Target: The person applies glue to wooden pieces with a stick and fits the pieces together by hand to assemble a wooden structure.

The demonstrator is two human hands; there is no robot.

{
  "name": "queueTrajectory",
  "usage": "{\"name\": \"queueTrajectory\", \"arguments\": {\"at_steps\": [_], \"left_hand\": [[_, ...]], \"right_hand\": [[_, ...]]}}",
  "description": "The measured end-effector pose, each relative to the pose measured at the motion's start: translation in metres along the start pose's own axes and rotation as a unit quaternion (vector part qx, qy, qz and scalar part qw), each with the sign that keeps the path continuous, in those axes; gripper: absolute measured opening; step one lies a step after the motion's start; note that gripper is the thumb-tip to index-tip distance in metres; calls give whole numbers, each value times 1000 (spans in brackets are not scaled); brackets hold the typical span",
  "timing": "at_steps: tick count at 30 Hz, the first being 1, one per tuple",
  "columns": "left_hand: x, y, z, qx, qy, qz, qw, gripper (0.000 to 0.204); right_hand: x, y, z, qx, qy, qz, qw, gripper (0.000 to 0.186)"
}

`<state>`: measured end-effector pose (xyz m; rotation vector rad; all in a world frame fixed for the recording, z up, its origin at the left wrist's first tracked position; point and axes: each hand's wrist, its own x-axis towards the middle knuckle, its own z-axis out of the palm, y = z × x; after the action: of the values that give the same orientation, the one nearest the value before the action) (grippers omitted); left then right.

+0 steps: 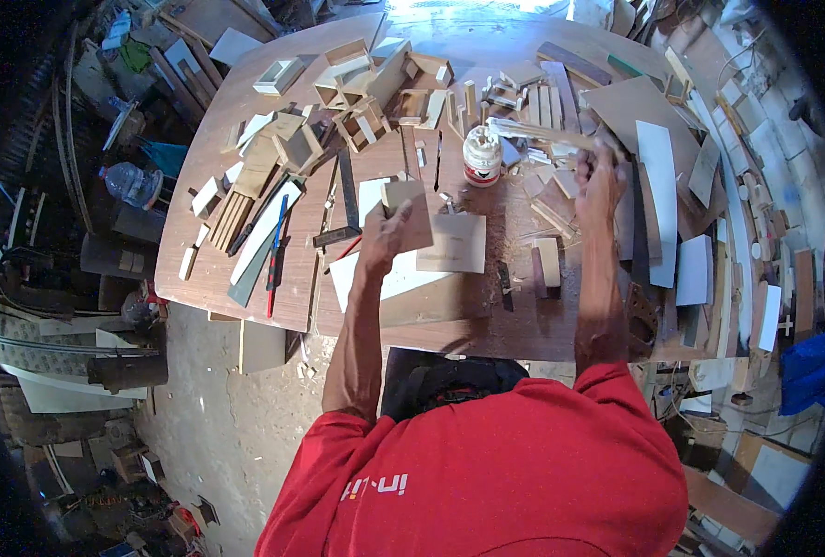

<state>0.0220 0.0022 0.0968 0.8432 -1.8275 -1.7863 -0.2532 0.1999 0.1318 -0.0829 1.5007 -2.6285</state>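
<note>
My left hand (386,232) grips a small flat wooden panel (414,206), held above the table in front of me. Raised at the right, my right hand (600,174) is closed round the end of a thin wooden stick (547,135). The stick's whitish far end points left, over or beside the mouth of an open jar (482,160) of white paste with a red-marked label; whether it touches the jar I cannot tell. A second pale panel (459,246) lies just right of the left hand, partly over a white sheet (352,269).
Small open wooden boxes (364,123) crowd the table's far middle. Left lie wood strips (236,215), a black try square (348,186) and a red-and-blue pencil or pen (276,251). Offcuts and long white boards (656,195) line the right. A water bottle (129,184) stands off the table's left side.
</note>
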Motion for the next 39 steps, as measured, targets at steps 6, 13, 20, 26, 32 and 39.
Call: {"name": "queueTrajectory", "arguments": {"at_steps": [6, 13, 20, 26, 32, 39], "left_hand": [[5, 22, 31, -256, 55, -17, 965, 34], [-10, 42, 62, -365, 19, -112, 924, 33], [-12, 43, 68, -402, 23, -157, 902, 34], [-13, 42, 65, -359, 22, -155, 920, 33], [-19, 44, 71, -343, 11, -168, 924, 32], [-17, 33, 81, -345, -18, -201, 917, 33]], "right_hand": [[-57, 23, -27, 101, -70, 149, 981, 10], [-124, 23, 1, 175, -81, 183, 964, 19], [-139, 31, -25, 135, -97, 231, 959, 18], [-136, 15, -51, -52, -215, 184, 958, 15], [-146, -4, -43, -182, -267, 78, 943, 23], [-142, 22, -37, -242, -246, -29, 938, 23]]}}
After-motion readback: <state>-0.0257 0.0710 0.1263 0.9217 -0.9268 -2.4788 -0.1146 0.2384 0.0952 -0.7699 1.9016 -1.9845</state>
